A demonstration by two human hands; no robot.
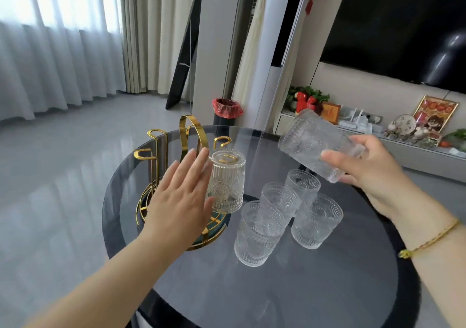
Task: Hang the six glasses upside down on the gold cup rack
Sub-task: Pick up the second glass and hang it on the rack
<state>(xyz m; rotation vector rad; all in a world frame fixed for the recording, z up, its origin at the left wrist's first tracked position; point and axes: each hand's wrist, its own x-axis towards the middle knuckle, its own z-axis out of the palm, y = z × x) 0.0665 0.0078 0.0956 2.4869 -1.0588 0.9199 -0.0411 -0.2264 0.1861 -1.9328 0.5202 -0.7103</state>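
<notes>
Head view, left to right: gold rack (176, 176) at 9 o'clock on the table (277, 290), one glass (228, 181) already hung upside down. Your left hand (181, 196) is flat, fingers spread, holding nothing, likely steadying the rack. Four glasses (285, 216) upright at centre. Your right hand (373, 173) at 2 o'clock grips a tilted glass (312, 143), probably mid-flip.
</notes>
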